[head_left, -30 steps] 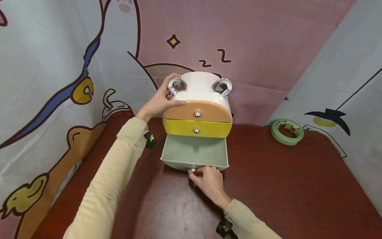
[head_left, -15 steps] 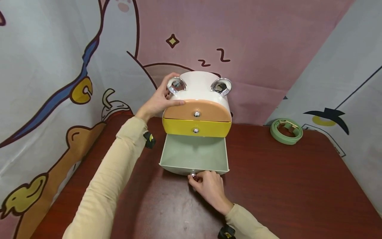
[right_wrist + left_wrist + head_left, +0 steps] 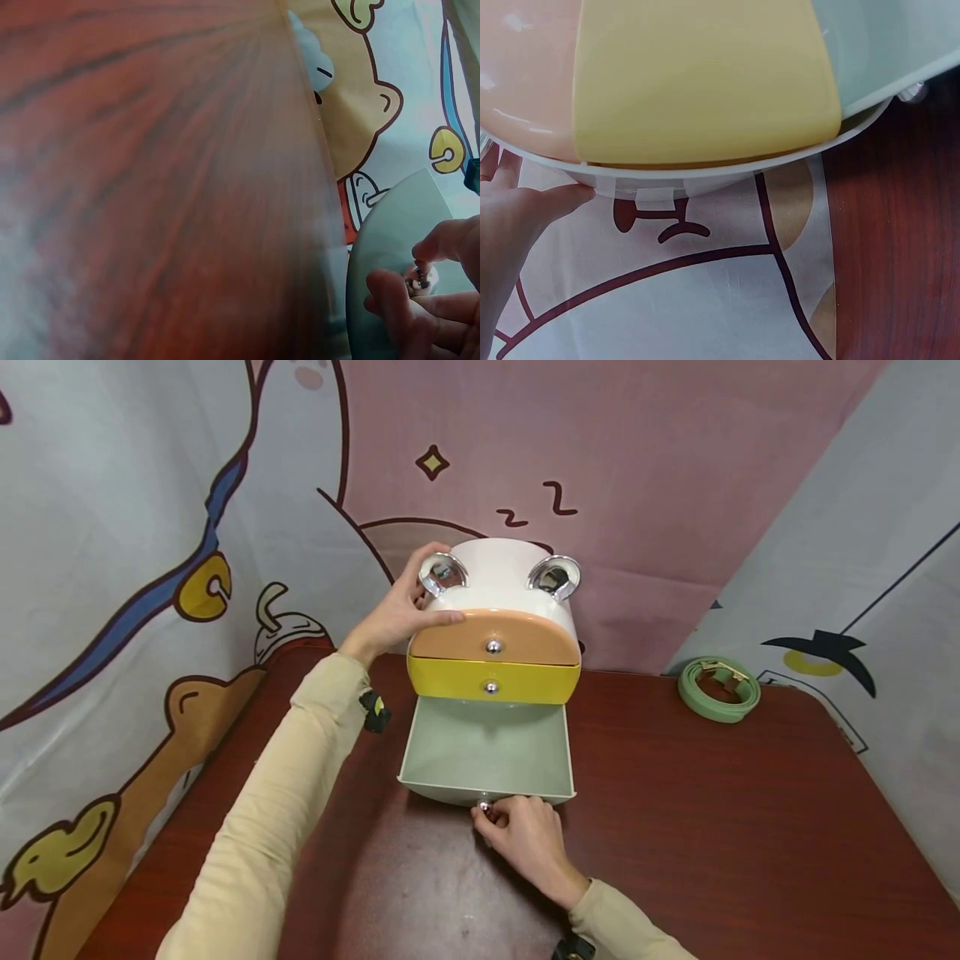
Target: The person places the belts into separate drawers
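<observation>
A small white storage box (image 3: 504,568) with silver ring-shaped ears stands on the table, fronted by an orange drawer (image 3: 532,639), a yellow drawer (image 3: 450,679) and a pale green drawer (image 3: 487,747). The two upper drawers are closed; the green one is pulled far out and looks bare inside. My left hand (image 3: 397,614) grips the box's upper left side, thumb at the front edge, other fingers partly hidden behind the ear. With thumb and fingers, my right hand (image 3: 528,835) pinches the round silver knob (image 3: 421,279) of the green drawer.
A coiled green belt (image 3: 718,691) with a gold buckle lies at the back right of the dark red wooden table (image 3: 712,827). Cartoon-printed cloth (image 3: 637,485) hangs close behind the box and along the left side.
My right hand has drawn the green drawer a little further out toward me. The left hand has stayed in place on the box.
</observation>
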A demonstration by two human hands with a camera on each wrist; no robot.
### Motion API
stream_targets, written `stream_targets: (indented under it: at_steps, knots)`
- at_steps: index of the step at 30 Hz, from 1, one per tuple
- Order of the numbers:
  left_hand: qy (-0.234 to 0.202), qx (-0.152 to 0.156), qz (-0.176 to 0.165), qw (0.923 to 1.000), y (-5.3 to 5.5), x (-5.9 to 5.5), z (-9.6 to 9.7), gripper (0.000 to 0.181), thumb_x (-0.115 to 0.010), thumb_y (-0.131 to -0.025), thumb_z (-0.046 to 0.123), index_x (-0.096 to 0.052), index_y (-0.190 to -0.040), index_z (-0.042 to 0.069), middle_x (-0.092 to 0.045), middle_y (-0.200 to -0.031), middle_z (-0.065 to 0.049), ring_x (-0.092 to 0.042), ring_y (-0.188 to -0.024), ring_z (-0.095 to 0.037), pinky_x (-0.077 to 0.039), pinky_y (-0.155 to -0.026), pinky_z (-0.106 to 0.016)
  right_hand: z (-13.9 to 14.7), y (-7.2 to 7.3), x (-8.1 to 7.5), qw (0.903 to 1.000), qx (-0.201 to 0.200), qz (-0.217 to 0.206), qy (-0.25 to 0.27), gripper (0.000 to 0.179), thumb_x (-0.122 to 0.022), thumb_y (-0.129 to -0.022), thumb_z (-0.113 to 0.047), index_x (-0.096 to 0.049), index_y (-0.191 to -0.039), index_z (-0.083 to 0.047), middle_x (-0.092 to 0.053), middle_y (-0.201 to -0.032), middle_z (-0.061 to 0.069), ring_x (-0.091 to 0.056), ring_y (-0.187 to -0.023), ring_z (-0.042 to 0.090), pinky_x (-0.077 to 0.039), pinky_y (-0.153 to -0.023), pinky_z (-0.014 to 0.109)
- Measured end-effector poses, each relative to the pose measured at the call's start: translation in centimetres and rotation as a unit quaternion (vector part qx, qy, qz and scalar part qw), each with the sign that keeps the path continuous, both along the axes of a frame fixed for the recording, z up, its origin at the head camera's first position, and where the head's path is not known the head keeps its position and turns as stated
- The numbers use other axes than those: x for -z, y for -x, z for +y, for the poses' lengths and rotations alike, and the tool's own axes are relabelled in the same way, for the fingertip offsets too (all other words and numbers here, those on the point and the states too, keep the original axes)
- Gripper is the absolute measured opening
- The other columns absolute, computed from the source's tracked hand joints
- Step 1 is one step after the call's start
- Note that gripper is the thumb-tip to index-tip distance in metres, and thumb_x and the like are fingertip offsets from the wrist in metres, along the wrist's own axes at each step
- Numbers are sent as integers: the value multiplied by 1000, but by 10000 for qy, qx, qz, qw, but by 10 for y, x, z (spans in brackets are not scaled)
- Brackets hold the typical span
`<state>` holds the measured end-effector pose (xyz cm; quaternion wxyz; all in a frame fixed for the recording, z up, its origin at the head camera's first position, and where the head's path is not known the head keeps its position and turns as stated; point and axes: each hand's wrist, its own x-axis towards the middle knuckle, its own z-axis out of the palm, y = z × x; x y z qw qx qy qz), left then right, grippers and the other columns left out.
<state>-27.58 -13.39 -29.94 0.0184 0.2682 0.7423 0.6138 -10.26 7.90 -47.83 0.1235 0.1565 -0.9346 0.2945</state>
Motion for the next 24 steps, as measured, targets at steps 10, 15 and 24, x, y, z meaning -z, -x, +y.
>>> stream_targets:
  at_steps: [10,15,24]
  knots:
    - [-59,13,-64,10000,0,0,0,86,-74,-80,-4,-23,-146,18,-34,-146,-11,-37,-133,-23,-28,-107,-46,3,-4,-12,9986,-412,124,-292,29,-72,-81,-26,-59,-55,-29,-44,-48,-24,-40,-44,-4,-33,-42,21]
    - [-71,-10,-163,9998,0,0,1,85,-74,-81,-3,-24,-146,20,-34,-147,-10,-36,-133,-22,-29,-106,-45,6,-1,-26,9945,-903,385,-363,18,-72,-80,-20,-66,-64,-26,-52,-52,-21,-46,-48,-3,-36,-44,21]
    - [90,-98,-152,9998,2,2,0,88,-74,-82,2,-21,-148,23,-30,-149,-7,-36,-133,-22,-32,-104,-47,22,14,-48,9719,-2341,-208,144,9,-66,-88,-9,-72,-83,-11,-64,-70,-12,-45,-54,-5,-40,-51,17]
